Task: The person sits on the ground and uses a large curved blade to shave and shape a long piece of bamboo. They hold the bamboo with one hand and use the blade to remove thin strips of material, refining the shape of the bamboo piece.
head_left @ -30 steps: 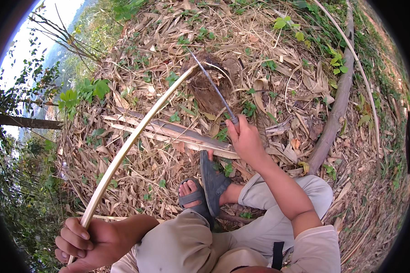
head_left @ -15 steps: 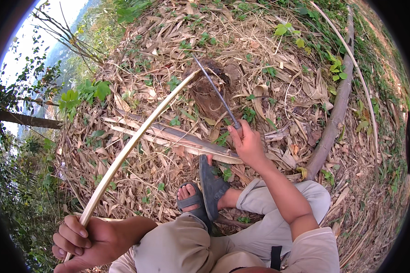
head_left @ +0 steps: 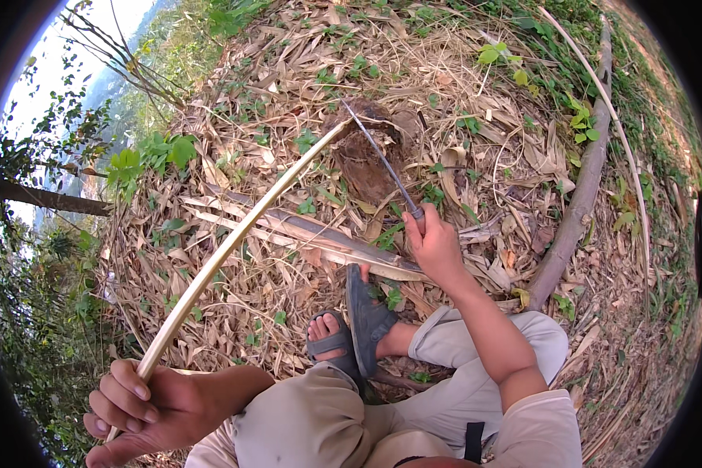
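My left hand [head_left: 144, 409], low at the left, is closed round the near end of a long pale strip of split wood or bamboo [head_left: 225, 253]. The strip slants away from me, and its far tip lies over a brown stump [head_left: 366, 160]. In my right hand [head_left: 437, 242] is the dark handle of a long-bladed knife [head_left: 382, 160]. Its narrow blade points away and to the left, crossing above the stump close to the strip's far tip. Whether blade and strip touch I cannot tell.
Split lengths of wood [head_left: 312, 234] lie across the dry leaves before my sandalled feet [head_left: 359, 320]. At the right rests a thick branch [head_left: 573, 218], with a thin curved pole [head_left: 620, 132] beside it. A slim trunk [head_left: 47, 203] and leafy plants [head_left: 152, 156] are at the left.
The whole view has shifted slightly. Both hands keep their grips, and the knife blade stays over the stump near the strip's tip, with little other movement.
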`<act>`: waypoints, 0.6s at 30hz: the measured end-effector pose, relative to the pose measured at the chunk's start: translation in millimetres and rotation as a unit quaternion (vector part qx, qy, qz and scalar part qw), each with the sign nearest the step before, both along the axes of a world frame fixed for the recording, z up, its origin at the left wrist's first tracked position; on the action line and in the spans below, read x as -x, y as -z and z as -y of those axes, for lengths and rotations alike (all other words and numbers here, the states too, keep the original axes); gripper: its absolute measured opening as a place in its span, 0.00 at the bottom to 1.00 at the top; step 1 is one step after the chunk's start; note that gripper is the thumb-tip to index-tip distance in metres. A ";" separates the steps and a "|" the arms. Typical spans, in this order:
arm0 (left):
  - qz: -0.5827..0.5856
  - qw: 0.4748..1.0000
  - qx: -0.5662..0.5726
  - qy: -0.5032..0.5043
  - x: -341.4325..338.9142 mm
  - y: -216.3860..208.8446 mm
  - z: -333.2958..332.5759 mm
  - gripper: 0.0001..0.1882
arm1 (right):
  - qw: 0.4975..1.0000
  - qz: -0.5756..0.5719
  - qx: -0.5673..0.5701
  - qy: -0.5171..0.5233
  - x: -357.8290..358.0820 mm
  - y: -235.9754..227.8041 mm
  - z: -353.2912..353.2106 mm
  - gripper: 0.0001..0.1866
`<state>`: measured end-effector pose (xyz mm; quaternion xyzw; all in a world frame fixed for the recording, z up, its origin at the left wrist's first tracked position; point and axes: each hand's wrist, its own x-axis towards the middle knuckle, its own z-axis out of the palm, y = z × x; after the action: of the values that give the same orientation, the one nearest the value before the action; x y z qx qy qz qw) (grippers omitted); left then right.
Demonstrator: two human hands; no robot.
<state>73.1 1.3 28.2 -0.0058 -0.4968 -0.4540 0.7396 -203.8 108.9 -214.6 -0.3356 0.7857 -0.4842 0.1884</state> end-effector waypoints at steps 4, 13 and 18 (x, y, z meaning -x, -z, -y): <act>0.028 0.999 0.027 0.015 -6.6 -2.6 1.2 0.26 | 1.000 -0.024 -0.008 0.010 -4.1 -2.8 1.2 0.15; -0.010 0.977 0.112 0.180 -3.7 -5.5 25.0 0.20 | 1.000 -0.028 0.003 0.008 3.7 5.8 -0.9 0.16; -0.015 0.954 0.110 0.280 12.0 -9.6 22.6 0.12 | 1.000 0.010 -0.015 -0.011 -2.8 -22.0 -4.0 0.16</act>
<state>61.1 -21.3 37.8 -0.2326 -0.5111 -0.5857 0.5845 -201.0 112.9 -192.6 -0.3367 0.7871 -0.4737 0.2068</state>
